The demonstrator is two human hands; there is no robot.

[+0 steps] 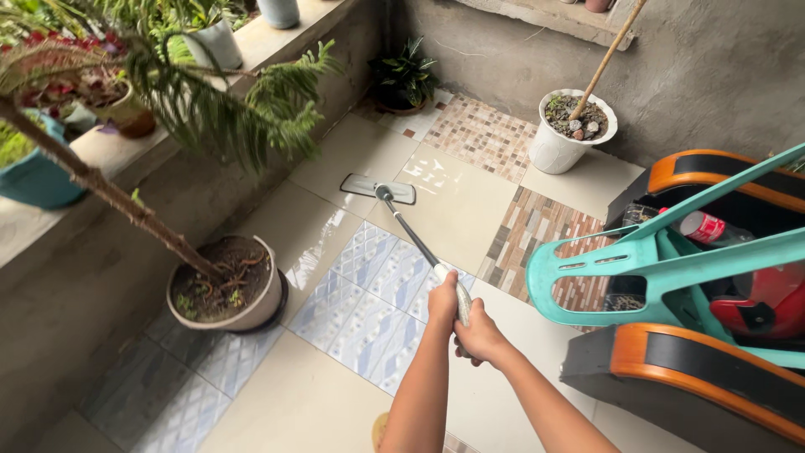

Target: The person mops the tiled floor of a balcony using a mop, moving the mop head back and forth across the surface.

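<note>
Two hands [463,317] grip a mop [379,189] — potted tree [225,289] and chair [637,268] flank it.

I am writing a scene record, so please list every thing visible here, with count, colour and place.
flat mop: 1, grey head with pale handle, on the wet tiles, centre
tiled floor: 1, cream, blue and brown patterns
tree pot: 1, beige, left
white pot: 1, holding stones and a stick, back right
leafy plant: 1, green, back corner
plastic chair: 1, teal, right
left hand: 1, gripping the handle
right hand: 1, gripping the handle lower
</note>
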